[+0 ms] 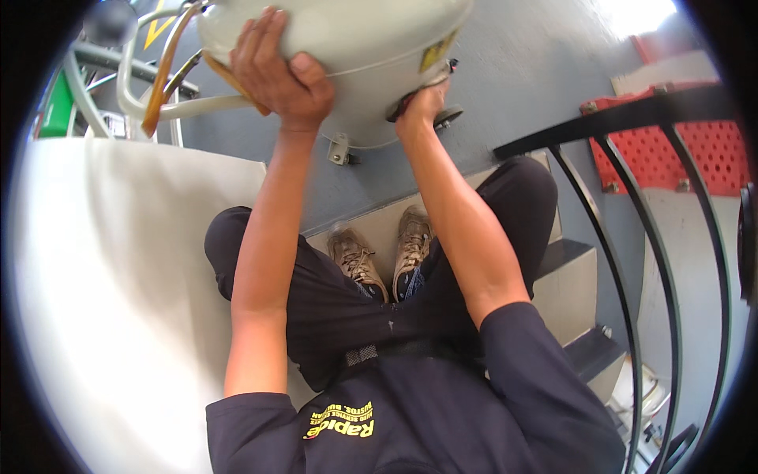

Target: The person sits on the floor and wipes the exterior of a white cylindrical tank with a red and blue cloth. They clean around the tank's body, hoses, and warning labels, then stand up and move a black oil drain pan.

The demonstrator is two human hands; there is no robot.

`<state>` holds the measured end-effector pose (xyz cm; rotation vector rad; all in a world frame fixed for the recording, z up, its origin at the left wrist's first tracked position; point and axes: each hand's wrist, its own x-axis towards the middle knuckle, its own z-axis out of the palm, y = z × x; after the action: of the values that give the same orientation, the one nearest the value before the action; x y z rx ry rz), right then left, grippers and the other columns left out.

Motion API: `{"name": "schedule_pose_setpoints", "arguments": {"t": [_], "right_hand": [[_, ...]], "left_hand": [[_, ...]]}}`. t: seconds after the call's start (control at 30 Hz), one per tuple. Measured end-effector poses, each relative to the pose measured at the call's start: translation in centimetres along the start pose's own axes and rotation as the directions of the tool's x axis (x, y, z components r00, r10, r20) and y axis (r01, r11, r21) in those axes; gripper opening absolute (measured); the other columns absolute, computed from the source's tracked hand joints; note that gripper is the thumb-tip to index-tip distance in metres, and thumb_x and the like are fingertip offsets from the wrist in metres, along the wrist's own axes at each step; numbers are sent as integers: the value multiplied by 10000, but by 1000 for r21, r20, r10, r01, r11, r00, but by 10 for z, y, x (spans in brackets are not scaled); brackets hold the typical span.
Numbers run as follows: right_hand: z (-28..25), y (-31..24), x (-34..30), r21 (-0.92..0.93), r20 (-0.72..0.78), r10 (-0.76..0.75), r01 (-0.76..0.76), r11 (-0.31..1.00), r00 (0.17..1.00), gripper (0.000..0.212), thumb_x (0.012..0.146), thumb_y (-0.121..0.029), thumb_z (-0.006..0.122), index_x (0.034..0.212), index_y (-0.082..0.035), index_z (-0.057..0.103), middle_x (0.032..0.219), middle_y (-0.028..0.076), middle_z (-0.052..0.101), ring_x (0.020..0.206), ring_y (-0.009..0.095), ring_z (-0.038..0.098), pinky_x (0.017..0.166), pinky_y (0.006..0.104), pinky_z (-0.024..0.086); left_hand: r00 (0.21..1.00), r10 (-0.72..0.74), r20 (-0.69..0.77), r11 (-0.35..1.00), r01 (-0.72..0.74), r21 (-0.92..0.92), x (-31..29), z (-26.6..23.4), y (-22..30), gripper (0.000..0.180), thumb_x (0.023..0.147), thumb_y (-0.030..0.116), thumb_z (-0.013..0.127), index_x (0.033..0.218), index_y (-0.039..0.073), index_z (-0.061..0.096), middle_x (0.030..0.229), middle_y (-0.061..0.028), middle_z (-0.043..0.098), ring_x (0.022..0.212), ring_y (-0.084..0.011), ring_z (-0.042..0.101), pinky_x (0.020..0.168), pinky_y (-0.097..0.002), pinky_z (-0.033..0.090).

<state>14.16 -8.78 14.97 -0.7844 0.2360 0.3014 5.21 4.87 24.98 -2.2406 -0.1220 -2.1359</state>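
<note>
A large off-white rounded metal tank [371, 99] stands in front of me, with a yellow label on its right side and a small metal bracket at its base. My left hand [284, 75] lies on the tank's upper left surface, palm down, fingers stretched and thumb apart. Down at the tank's right side, my right hand [425, 103] is closed around something dark with a bit of red, mostly hidden by the hand. A dark caster-like part [448, 117] shows just beside that wrist. Pale tubing [201, 107] with brown sleeves rises at the tank's left.
I sit on pale steps [564, 292] with my shoes [359, 257] just short of the tank. A black metal railing [632, 178] curves along my right, with a perforated red panel [671, 150] behind it. A white wall-like surface [118, 276] fills my left.
</note>
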Motion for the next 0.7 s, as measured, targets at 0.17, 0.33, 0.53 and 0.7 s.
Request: {"name": "schedule_pose_setpoints", "arguments": {"t": [0.17,0.33,0.53,0.7], "right_hand": [[82,-43,-61,-296,351,-613,704,645,708,573,1218,-328,363,1691,-7,403,1725,195,455,1610,385,372,1348,460,223],[65,-20,-30,-362,415,-849,915,176,327,551,1227,-282,340,1670,19,468,1754,208,434,1686,422,256,1374,540,167],[-48,66,59,-377,-36,-481,434,818,876,615,1234,-379,259,1744,-38,302,1712,167,456,1550,332,463,1327,398,302],[-43,73,56,129,-264,228,-200,971,937,577,1232,-355,286,1719,-62,389,1697,148,480,1527,306,494,1289,410,370]], "left_hand": [[999,3,-34,1000,-2,28,-1,-7,-10,483,1156,308,396,1357,-28,681,1326,-165,731,1258,-409,637,1144,-545,445],[1000,0,-17,1000,0,-10,2,8,0,483,1160,303,370,1345,-43,653,1330,-185,706,1274,-389,605,1156,-554,440],[999,-12,33,999,14,-46,5,13,5,488,1164,298,344,1399,-39,608,1393,-202,653,1325,-377,566,1183,-552,416],[998,-32,46,999,33,-39,0,5,-7,489,1168,302,339,1391,-42,605,1396,-203,628,1345,-378,545,1187,-554,410]]}}
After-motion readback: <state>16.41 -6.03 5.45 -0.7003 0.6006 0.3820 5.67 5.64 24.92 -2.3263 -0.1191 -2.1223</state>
